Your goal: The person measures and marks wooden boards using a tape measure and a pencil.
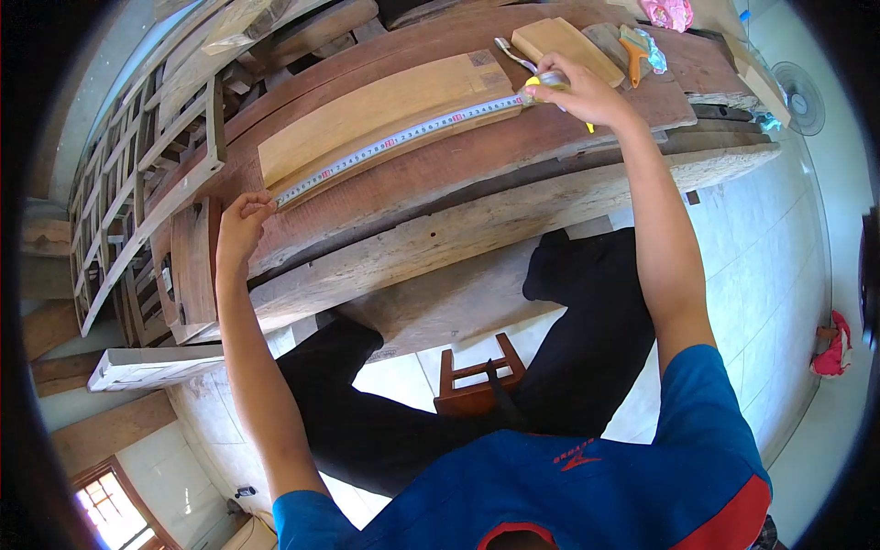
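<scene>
A tape measure (399, 139) is pulled out along the near edge of a pale wooden board (376, 115) lying on the bench. My right hand (573, 87) is wrapped round its yellow and grey case, just past the board's right end. At the left end of the board, my left hand (244, 225) pinches the tip of the blade between thumb and fingers. The blade's numbers face up. Behind my right hand lie a toothbrush (515, 57) and a smaller wooden block (568, 50).
The bench top is a thick reddish wooden slab (367, 206). At its right are a brush with an orange handle (634, 60) and a pink cloth (667, 13). A wooden lattice frame (156, 174) rises at the left. A small stool (479, 380) stands beneath me.
</scene>
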A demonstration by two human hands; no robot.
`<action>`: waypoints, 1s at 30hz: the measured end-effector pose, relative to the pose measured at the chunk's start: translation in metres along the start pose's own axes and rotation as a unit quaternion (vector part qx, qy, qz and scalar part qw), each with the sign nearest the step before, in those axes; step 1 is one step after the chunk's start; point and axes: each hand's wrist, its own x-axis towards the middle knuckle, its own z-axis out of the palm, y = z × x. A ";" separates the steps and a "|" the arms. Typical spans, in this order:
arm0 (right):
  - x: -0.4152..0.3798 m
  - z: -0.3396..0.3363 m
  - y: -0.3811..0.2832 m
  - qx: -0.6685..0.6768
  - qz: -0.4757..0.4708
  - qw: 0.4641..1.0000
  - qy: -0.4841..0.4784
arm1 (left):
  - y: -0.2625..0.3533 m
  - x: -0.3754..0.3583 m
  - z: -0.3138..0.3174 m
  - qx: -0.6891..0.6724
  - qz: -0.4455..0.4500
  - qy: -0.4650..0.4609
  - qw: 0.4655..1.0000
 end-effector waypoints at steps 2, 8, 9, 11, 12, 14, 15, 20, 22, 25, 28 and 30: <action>0.007 0.005 0.014 -0.009 -0.059 0.998 0.005 | -0.004 0.001 0.000 0.000 0.006 0.000 1.000; 0.013 -0.009 0.000 -0.006 0.048 0.994 -0.098 | -0.007 -0.001 -0.001 -0.001 0.003 -0.005 1.000; 0.016 -0.010 0.000 0.000 0.015 0.995 -0.100 | -0.005 -0.002 -0.001 -0.001 -0.002 -0.005 1.000; 0.020 -0.015 -0.001 -0.006 0.042 0.989 -0.138 | -0.001 -0.002 0.000 -0.005 -0.010 -0.003 1.000; 0.018 -0.015 -0.006 -0.007 0.040 0.990 -0.137 | 0.002 -0.003 0.001 -0.007 -0.015 -0.001 1.000; 0.015 -0.012 -0.018 -0.004 0.076 0.989 -0.124 | 0.006 -0.005 0.002 -0.008 -0.019 0.002 1.000; 0.015 -0.008 -0.018 0.009 0.065 0.991 -0.117 | 0.009 -0.007 0.002 -0.006 -0.019 0.001 1.000; 0.025 0.001 -0.005 0.072 0.050 0.989 -0.122 | 0.005 -0.002 -0.002 0.029 -0.007 -0.018 0.999; 0.022 0.005 -0.016 0.093 0.068 0.988 -0.102 | 0.002 0.002 -0.005 0.030 -0.009 -0.024 0.999; 0.026 0.007 -0.012 0.086 0.104 0.986 -0.093 | 0.000 0.004 -0.004 0.028 -0.010 -0.026 0.999; 0.033 0.016 -0.002 0.029 0.036 0.997 -0.060 | 0.001 -0.001 -0.003 0.037 -0.011 -0.022 0.999; 0.031 0.020 0.002 0.010 0.034 0.998 -0.043 | 0.004 0.001 -0.002 0.039 -0.005 -0.019 0.999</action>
